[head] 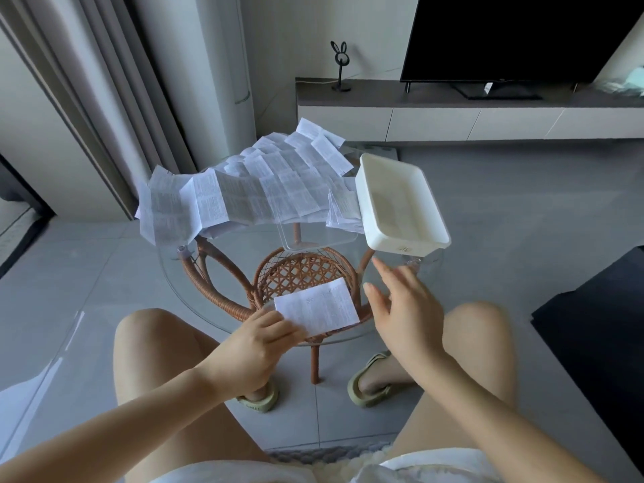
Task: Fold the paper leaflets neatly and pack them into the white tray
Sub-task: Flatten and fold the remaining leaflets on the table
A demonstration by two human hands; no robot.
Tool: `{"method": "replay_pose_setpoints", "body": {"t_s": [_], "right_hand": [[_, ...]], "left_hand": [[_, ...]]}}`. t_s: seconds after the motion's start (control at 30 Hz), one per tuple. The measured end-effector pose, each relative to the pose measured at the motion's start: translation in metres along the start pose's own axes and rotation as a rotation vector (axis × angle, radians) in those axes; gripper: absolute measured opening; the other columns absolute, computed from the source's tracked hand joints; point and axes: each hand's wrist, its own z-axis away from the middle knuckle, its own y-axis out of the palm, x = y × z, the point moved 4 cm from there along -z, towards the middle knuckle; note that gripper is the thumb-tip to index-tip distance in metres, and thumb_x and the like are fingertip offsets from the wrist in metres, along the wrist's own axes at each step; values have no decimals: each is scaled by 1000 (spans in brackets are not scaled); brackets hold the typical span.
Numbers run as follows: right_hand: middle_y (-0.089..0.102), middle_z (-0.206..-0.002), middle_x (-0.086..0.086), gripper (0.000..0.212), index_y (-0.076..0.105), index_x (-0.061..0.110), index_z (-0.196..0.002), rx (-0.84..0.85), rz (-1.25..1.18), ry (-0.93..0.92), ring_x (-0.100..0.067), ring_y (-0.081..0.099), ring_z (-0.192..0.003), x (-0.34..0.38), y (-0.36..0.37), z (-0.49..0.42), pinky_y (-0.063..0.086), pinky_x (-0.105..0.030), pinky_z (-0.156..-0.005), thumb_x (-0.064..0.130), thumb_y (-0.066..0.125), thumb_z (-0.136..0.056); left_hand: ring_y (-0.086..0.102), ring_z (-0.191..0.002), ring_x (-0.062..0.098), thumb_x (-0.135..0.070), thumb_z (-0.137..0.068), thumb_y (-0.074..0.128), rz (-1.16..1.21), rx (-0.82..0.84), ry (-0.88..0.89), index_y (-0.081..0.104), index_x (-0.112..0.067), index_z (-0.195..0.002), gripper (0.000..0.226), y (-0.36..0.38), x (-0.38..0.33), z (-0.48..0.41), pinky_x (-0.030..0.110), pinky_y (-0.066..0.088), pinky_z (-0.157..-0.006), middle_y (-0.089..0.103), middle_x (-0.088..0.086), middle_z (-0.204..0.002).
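Glass forms the table top [216, 291] under both hands. The left hand [259, 338] pinches the near-left corner of a folded leaflet [319, 308] that lies flat just left of the right hand [400, 305]. The right hand hovers with straight, loose fingers and holds nothing. The white tray [400, 238] sits beyond the right hand, apparently empty and close to the table's rim. Beyond the left hand, a pile of unfolded leaflets [244, 190] droops over the far edge.

With only one corner pinched, the fold may spring open when the leaflet is lifted. A careless nudge could slide the tray off the slick glass, and tugging one sheet may drag others to the floor.

The leaflet print is too fine to read, and a small mark on the tray's near wall is illegible. The slipper [258, 402] below the left wrist seems to read "SHOE", partly hidden.
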Motion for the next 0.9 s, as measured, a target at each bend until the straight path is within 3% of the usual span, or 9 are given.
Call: {"method": "replay_pose_setpoints", "body": {"t_s": [0.1,0.27,0.37,0.47,0.57,0.67,0.77,0.83,0.9], "right_hand": [[63,-90,-9,42,66,9,-115,-139,157,-66,-33,59,-77,-14,-18,-38,49,-37,-64,30,60,-79],[64,-102,-10,62,65,8,-117,0,199,-132,-35,61,-89,-32,-13,-73,45,-41,-78,34,81,-63],[66,-105,-7,71,63,10,-119,54,241,-175,-33,61,-93,-35,-8,-80,32,-35,-84,50,67,-61],[66,-106,-6,75,63,11,-120,84,240,-171,-32,62,-94,-38,-7,-86,30,-35,-84,55,64,-60],[66,-107,-3,74,62,12,-121,82,219,-178,-30,61,-95,-37,-8,-90,30,-34,-85,61,52,-67],[65,-109,-1,69,62,12,-122,53,156,-184,-27,57,-98,-35,-12,-97,32,-34,-86,59,50,-72],[64,-109,-1,64,61,13,-123,22,91,-191,-22,51,-101,-33,-16,-104,33,-34,-87,55,52,-75],[63,-111,0,63,60,13,-123,16,61,-189,-20,50,-102,-33,-18,-109,32,-33,-89,54,52,-77],[63,-114,0,62,60,14,-124,17,44,-191,-20,50,-104,-31,-19,-112,32,-32,-91,55,52,-78]], "left_hand": [[50,-71,16,1,-82,39,2,-30,11,74,-9,-93,38,-1,2,-2,27,42,-69,61,0,-80],[53,-78,7,-26,-95,52,128,-15,-50,71,-19,-79,26,-23,13,-12,16,41,-76,62,-9,-81],[62,-79,-2,-15,-89,66,292,-157,-305,73,-21,-86,9,-60,29,-43,11,48,-72,64,-23,-84],[62,-70,-6,-11,-87,68,393,-409,-723,69,-31,-86,21,-97,66,-79,10,50,-67,65,-31,-74],[58,-64,11,-10,-87,66,552,-621,-949,68,-22,-76,17,-109,108,-112,35,56,-69,65,0,-69],[58,-64,17,0,-84,61,760,-736,-1158,64,-7,-70,16,-87,158,-145,30,58,-61,56,8,-69],[58,-52,14,4,-79,53,820,-691,-1276,60,-5,-66,17,-49,202,-181,42,59,-70,51,6,-64],[61,-61,20,5,-78,52,848,-609,-1324,55,-6,-60,22,-24,218,-203,45,59,-74,53,8,-66],[64,-70,25,5,-81,52,847,-502,-1344,56,-7,-59,26,-2,222,-217,39,60,-71,59,9,-72]]}}
